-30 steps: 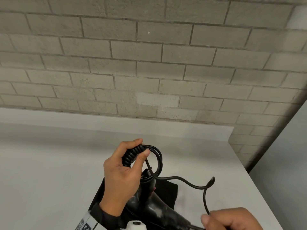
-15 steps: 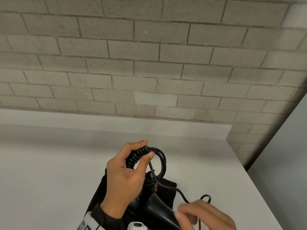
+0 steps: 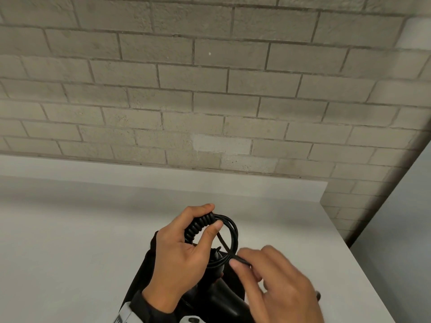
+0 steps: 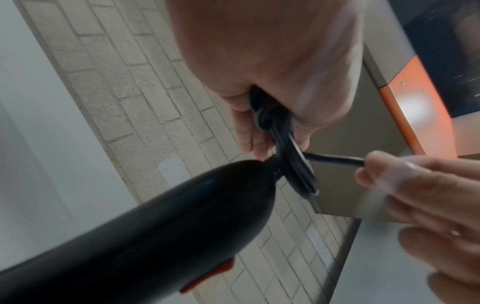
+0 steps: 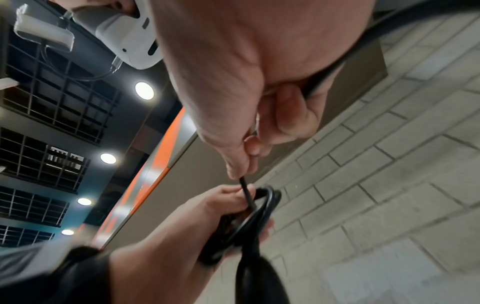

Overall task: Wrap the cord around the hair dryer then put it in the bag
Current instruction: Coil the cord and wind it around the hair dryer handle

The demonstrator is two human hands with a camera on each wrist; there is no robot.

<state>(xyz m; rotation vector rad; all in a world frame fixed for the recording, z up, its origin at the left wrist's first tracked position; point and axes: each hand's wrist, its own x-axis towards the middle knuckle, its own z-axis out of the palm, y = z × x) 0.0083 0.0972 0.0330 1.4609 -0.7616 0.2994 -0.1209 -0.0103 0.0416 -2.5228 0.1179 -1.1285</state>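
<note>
You are mid-wrap: the cord is being gathered, and nothing has gone into the bag yet.

Take the hair dryer (image 3: 224, 297) as your landmark; it is held off the white tabletop (image 3: 70, 241), its black body low in the head view, handle end pointing up and away from you. Left of it and above, your left hand (image 3: 184, 250) is curled round the bundled cord (image 3: 229, 231): thumb and fingers clamp the ribbed coiled part, and several smooth loops hang from that grip down to the dryer's handle end, where the cord enters. Under the dryer, flat on the tabletop, lies the black bag (image 3: 149, 264), mostly hidden by hand and dryer.

Right of the dryer, your right hand (image 3: 277, 283) pinches the free run of cord between thumb and fingertips, just beside the loops; the rest trails back through that palm, as the right wrist view shows.

The next move, as I judge it, calls for carrying that pinched length round into another loop. Keep the left grip tight or the loops may spring apart.
</note>
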